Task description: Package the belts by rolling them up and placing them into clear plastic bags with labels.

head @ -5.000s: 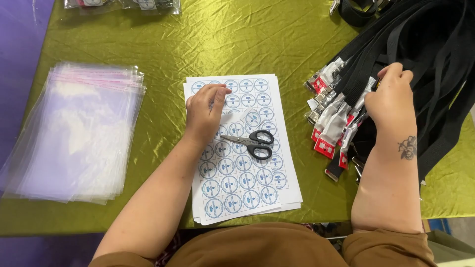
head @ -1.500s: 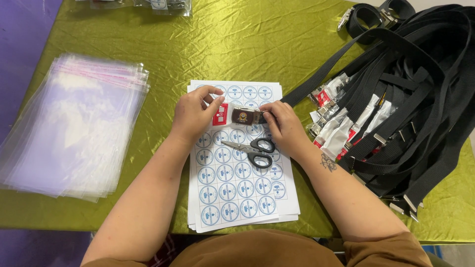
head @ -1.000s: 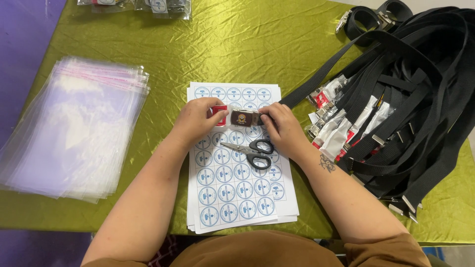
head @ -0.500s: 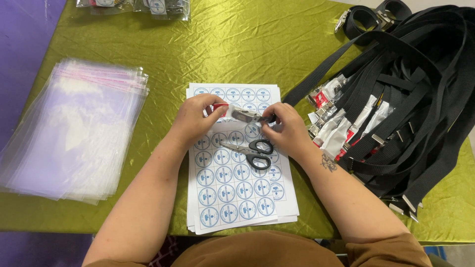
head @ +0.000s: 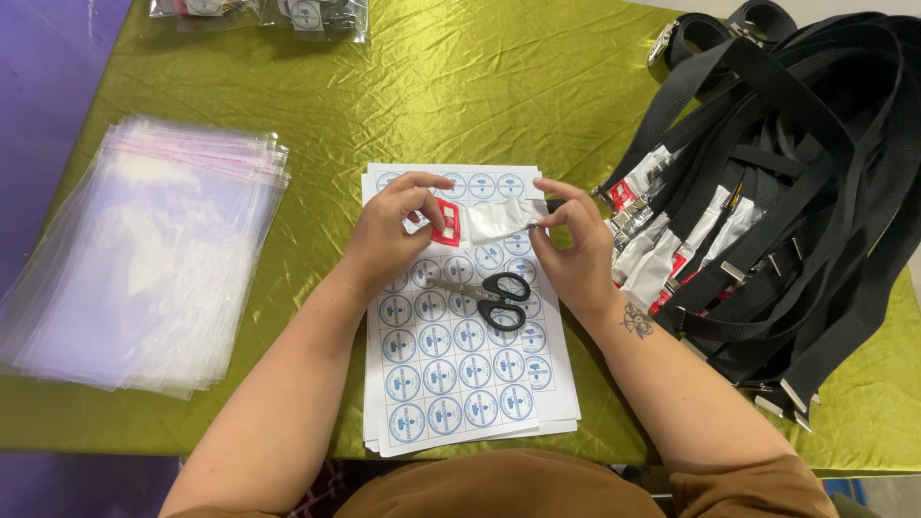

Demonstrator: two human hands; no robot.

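We see both hands raised just above the sticker sheet (head: 460, 384), working one small item between them; the left hand (head: 389, 235) pinches a red tag (head: 446, 223) between thumb and fingertips, fingers closed on its left edge; the right hand (head: 571, 249) pinches the far end of a small white plastic sleeve (head: 499, 219), thumb and forefinger clamped together on it, other fingers curled; tag and sleeve meet between the two hands, the tag at the sleeve's left end; whether it sits partly inside we cannot tell; a black belt strap (head: 672, 125) appears to run from the right hand's side toward the heap, though the join is hidden by the fingers; black-handled scissors (head: 489, 295) lie shut on the sheet just below the hands, touching neither; the sheet, printed with rows of round blue-and-white stickers, tops a thin stack of like sheets on the olive-green tablecloth (head: 384, 86); to the right, a heap of black belts (head: 787, 192), several ends already in white sleeves with red tags; to the left, well apart, a stack of clear zip bags (head: 144, 259); at the top edge, a few filled bags (head: 259, 14), contents too small to tell.
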